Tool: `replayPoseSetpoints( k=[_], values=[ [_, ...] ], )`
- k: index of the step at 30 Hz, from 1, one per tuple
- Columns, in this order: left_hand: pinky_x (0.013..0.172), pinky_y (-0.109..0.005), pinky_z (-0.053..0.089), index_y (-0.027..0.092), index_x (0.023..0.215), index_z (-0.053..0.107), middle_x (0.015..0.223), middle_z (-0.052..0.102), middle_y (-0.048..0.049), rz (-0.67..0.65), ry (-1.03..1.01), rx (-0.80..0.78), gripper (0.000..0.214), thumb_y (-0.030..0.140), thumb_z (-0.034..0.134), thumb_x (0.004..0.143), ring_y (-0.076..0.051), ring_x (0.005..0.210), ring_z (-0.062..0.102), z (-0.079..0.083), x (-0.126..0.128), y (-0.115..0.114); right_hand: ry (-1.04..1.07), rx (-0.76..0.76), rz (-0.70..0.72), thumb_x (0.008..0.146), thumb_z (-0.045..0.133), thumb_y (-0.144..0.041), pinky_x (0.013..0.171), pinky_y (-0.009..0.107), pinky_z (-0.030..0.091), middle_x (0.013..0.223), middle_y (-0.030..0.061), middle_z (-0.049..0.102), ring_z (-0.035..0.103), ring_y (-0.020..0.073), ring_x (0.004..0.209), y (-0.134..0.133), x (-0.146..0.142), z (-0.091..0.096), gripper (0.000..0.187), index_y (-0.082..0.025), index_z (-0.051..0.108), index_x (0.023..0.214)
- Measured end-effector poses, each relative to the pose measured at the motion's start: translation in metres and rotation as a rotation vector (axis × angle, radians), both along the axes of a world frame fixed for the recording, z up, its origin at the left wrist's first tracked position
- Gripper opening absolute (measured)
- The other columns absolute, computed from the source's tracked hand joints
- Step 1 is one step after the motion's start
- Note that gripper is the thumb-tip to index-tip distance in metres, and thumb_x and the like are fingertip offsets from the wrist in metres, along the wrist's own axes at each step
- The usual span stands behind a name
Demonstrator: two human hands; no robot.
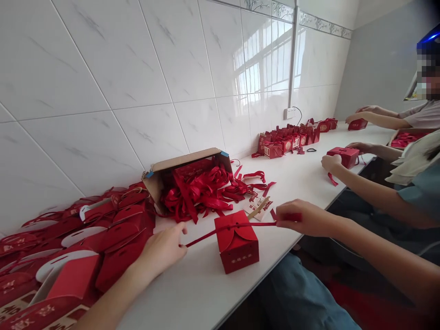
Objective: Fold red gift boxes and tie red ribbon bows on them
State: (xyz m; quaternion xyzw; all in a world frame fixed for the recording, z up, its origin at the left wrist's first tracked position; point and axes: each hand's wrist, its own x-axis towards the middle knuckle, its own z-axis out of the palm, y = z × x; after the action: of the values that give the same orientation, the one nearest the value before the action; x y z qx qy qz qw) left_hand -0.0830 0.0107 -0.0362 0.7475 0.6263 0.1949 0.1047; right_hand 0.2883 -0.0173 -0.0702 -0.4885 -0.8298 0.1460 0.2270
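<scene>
A small red gift box (237,245) with folded top flaps and light lettering stands on the white table in front of me. A narrow red ribbon (202,238) runs through the holes in its top and stretches out to both sides. My left hand (165,247), to the left of the box, pinches one end of the ribbon. On the other side, my right hand (292,217) is closed around the other end, with some ribbon showing at its fingers. Neither hand touches the box itself.
At left lies a heap of red boxes (120,224). A cardboard carton (187,158) on its side spills red ribbons (206,192). Printed tags (257,206) lie behind my box. Tied boxes (285,142) line the wall. Two co-workers at right handle red boxes (343,156).
</scene>
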Motion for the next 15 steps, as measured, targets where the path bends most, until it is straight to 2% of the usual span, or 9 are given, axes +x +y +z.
replayPoseSetpoints(
  k=[2, 4, 6, 8, 10, 13, 15],
  values=[
    [0.079, -0.041, 0.041, 0.025, 0.075, 0.065, 0.082, 0.069, -0.006, -0.047, -0.08, 0.072, 0.02, 0.015, 0.062, 0.058, -0.032, 0.084, 0.062, -0.01, 0.009, -0.001, 0.061, -0.004, 0.046, 0.081, 0.065, -0.042, 0.072, 0.034, 0.045, 0.089, 0.0074, 0.066, 0.058, 0.0212, 0.08, 0.0, -0.002, 0.003, 0.02, -0.022, 0.065, 0.082],
    [0.097, -0.044, 0.037, 0.024, 0.088, 0.063, 0.108, 0.065, -0.0096, -0.067, -0.184, 0.145, 0.019, 0.024, 0.059, 0.07, -0.033, 0.109, 0.055, -0.016, 0.022, 0.0, 0.214, -0.082, 0.097, 0.071, 0.075, -0.045, 0.085, 0.038, 0.046, 0.108, 0.009, 0.064, 0.058, 0.0254, 0.099, -0.002, -0.009, 0.016, 0.039, -0.023, 0.064, 0.1],
    [0.104, -0.043, 0.035, 0.023, 0.098, 0.059, 0.116, 0.061, -0.0102, -0.091, -0.305, 0.152, 0.022, 0.034, 0.052, 0.081, -0.029, 0.117, 0.052, -0.021, 0.035, 0.0, 0.406, -0.213, 0.165, 0.07, 0.076, -0.046, 0.09, 0.039, 0.046, 0.114, 0.008, 0.063, 0.059, 0.0253, 0.106, -0.005, -0.019, 0.029, 0.049, -0.024, 0.059, 0.11],
    [0.102, -0.04, 0.039, 0.022, 0.099, 0.057, 0.112, 0.062, -0.0093, -0.131, -0.414, 0.082, 0.025, 0.04, 0.053, 0.082, -0.026, 0.114, 0.056, -0.028, 0.046, 0.0, 0.534, -0.24, 0.182, 0.076, 0.071, -0.041, 0.089, 0.038, 0.048, 0.112, 0.0078, 0.063, 0.061, 0.0238, 0.105, -0.006, -0.031, 0.035, 0.038, -0.022, 0.057, 0.107],
    [0.095, -0.038, 0.046, 0.021, 0.096, 0.056, 0.108, 0.064, -0.0088, -0.166, -0.504, -0.018, 0.029, 0.044, 0.059, 0.079, -0.024, 0.106, 0.061, -0.038, 0.055, -0.002, 0.524, -0.158, 0.14, 0.077, 0.069, -0.03, 0.087, 0.038, 0.05, 0.111, 0.009, 0.061, 0.06, 0.0238, 0.105, -0.005, -0.043, 0.028, 0.033, -0.021, 0.055, 0.105],
    [0.078, -0.033, 0.052, 0.02, 0.095, 0.054, 0.1, 0.066, -0.0081, -0.163, -0.611, -0.137, 0.036, 0.051, 0.058, 0.079, -0.021, 0.088, 0.066, -0.049, 0.063, -0.005, 0.39, -0.111, 0.137, 0.071, 0.066, -0.014, 0.086, 0.039, 0.05, 0.125, 0.0117, 0.054, 0.061, 0.0225, 0.103, 0.0, -0.059, 0.006, 0.056, -0.023, 0.046, 0.123],
    [0.064, -0.029, 0.051, 0.02, 0.092, 0.052, 0.09, 0.064, -0.0049, -0.137, -0.657, -0.187, 0.04, 0.057, 0.057, 0.078, -0.017, 0.072, 0.065, -0.053, 0.065, -0.005, 0.362, -0.11, 0.115, 0.071, 0.06, -0.008, 0.08, 0.037, 0.051, 0.125, 0.0123, 0.053, 0.062, 0.0182, 0.089, 0.003, -0.065, -0.005, 0.064, -0.023, 0.04, 0.13]
  ],
)
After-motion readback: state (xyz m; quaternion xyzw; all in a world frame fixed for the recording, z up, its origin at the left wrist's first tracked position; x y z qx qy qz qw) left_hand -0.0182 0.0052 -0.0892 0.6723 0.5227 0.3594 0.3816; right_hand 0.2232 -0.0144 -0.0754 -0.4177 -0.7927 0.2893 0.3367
